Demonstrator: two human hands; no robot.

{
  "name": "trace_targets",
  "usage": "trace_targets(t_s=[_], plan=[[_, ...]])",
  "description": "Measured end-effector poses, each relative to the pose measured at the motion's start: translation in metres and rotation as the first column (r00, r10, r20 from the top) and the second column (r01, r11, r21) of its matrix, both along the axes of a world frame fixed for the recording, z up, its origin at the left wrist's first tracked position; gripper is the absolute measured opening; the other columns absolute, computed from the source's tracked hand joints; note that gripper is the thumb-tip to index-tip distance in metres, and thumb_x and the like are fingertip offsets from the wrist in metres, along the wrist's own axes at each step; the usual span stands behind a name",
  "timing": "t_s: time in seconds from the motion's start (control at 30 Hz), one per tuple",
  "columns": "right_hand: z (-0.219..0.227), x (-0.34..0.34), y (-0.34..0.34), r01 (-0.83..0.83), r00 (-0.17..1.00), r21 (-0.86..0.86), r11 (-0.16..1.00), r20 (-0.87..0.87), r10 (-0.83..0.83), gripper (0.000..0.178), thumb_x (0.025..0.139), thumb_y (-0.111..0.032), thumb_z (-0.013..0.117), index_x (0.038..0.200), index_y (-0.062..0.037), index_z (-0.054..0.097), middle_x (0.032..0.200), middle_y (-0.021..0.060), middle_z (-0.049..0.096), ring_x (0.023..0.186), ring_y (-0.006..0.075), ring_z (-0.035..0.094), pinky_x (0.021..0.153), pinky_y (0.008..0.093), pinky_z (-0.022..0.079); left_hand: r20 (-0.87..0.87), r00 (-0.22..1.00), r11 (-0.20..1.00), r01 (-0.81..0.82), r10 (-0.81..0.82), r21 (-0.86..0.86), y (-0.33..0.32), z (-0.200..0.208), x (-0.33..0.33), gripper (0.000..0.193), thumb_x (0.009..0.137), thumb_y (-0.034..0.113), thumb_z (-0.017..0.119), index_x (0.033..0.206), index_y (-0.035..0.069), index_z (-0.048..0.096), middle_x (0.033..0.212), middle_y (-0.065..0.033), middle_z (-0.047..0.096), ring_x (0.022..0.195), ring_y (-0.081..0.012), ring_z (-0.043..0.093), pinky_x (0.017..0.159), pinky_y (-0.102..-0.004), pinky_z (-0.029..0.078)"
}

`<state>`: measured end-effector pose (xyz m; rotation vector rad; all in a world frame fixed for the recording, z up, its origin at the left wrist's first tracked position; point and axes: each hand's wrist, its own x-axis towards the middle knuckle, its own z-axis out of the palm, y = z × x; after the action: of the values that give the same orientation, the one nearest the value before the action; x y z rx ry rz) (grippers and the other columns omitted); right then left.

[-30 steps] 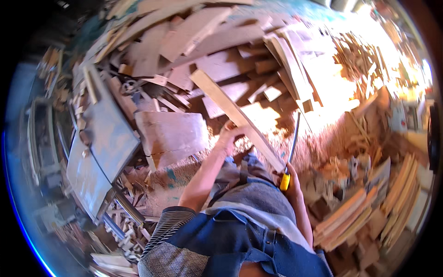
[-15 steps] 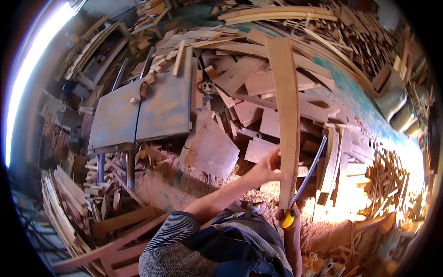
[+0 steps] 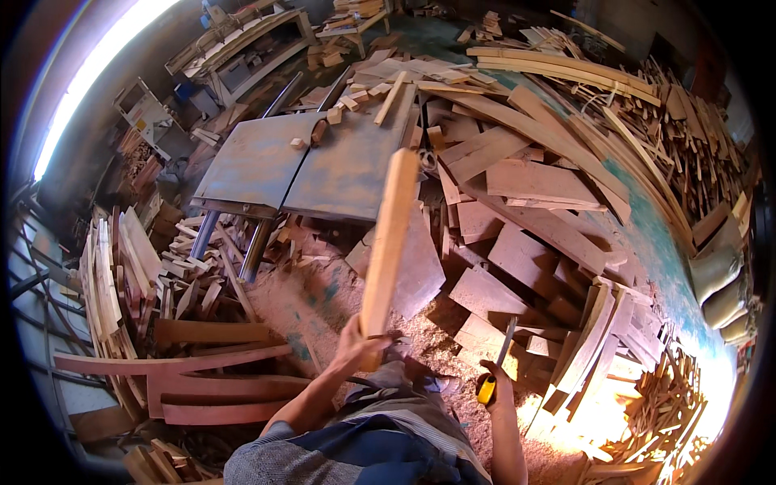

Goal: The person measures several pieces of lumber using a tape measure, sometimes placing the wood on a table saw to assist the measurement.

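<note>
My left hand [image 3: 354,347] is closed round the lower end of a long wooden board [image 3: 388,242], held up and leaning slightly to the right at its top. The board passes in front of the metal saw table [image 3: 343,174]. To the right, my right hand [image 3: 499,385] grips a yellow tape measure [image 3: 487,390]. A short length of its blade [image 3: 508,343] sticks out upward, apart from the board. The fingers of my right hand are partly hidden behind the case.
Flat boards [image 3: 533,186] lie heaped beyond my hands. Curved reddish planks [image 3: 218,388] are stacked at the left. Sawdust [image 3: 440,356] covers the floor by my feet. Thin offcuts [image 3: 679,396] pile up at the right, and small wood blocks lie on the saw table.
The board has moved left, away from the tape measure, and my left hand now grips its lower end. The blade is shorter. My view has shifted too.
</note>
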<state>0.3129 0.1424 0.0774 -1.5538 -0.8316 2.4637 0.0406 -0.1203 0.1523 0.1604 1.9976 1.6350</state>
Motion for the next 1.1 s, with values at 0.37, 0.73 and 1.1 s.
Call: trace_targets(t_s=[0.37,0.73,1.1], plan=[[-0.034,-0.033,-0.057,0.067,0.968,0.097,0.993,0.233,-0.088,0.034,0.092,-0.035,0.072,0.101,-0.0028,0.072,0.067,0.0087,0.064,0.053,0.0201,0.06,0.048,0.0324,0.049,-0.102,0.936,0.94,-0.34,0.337,-0.008,-0.126,0.005,-0.059,0.048,0.075,0.015,0.081,0.115,-0.002,0.061,0.097,-0.0069,0.068,0.083,-0.0136,0.064,0.075,-0.0282,0.053],[-0.062,-0.116,-0.22,0.105,0.967,0.084,0.991,0.223,-0.122,0.027,0.091,-0.028,0.072,0.104,-0.004,0.07,0.074,0.0073,0.062,0.061,0.0205,0.06,0.055,0.0356,0.05,-0.181,0.931,0.931,-0.341,0.316,-0.127,-0.267,-0.011,-0.171,0.049,0.073,0.02,0.082,0.112,-0.003,0.063,0.096,-0.0104,0.069,0.087,-0.0167,0.066,0.079,-0.0307,0.054],[-0.057,-0.221,-0.263,-0.333,0.929,0.34,0.879,0.277,0.245,0.039,0.087,-0.026,0.076,0.112,0.0027,0.068,0.088,0.0083,0.066,0.077,0.0199,0.064,0.07,0.0353,0.052,-0.132,0.897,0.898,-0.433,0.421,-0.082,-0.303,-0.032,-0.184,0.047,0.073,0.022,0.082,0.109,-0.003,0.064,0.09,-0.0095,0.07,0.08,-0.017,0.066,0.074,-0.0315,0.054]])
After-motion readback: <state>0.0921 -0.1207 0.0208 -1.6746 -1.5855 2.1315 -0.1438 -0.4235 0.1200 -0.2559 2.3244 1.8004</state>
